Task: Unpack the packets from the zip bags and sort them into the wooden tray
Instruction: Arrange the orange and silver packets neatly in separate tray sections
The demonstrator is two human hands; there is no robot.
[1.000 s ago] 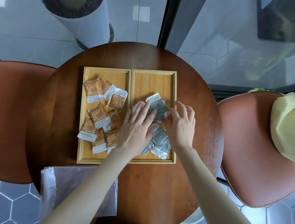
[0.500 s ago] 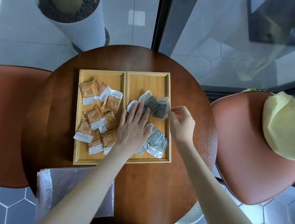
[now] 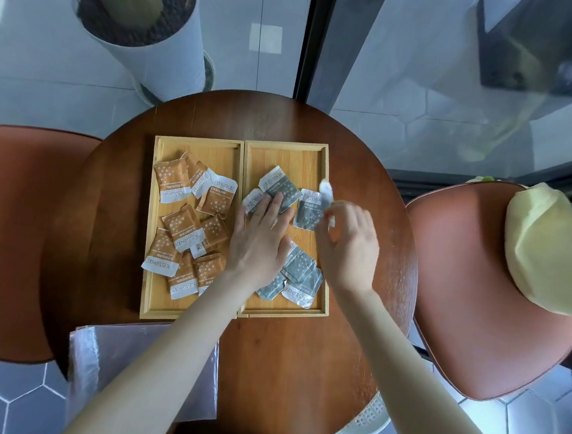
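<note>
While the left hand [image 3: 260,238] lies flat, fingers spread, pinning grey packets [image 3: 299,269] in the tray's [image 3: 323,288] right half, the right hand [image 3: 347,245] pinches 1 packet [image 3: 325,194] above it, likely to reposition; brown packets [image 3: 188,223] fill the left half.

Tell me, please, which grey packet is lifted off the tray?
The grey packet pinched in the right hand, raised over the tray's right rim; the other grey packets lie flat inside.

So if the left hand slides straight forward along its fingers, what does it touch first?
The left hand lies flat in the right compartment of the tray, fingers pointing away and slightly right. They already rest on the grey packet, so it would push that first; then bare tray floor, then the far rim.
</note>
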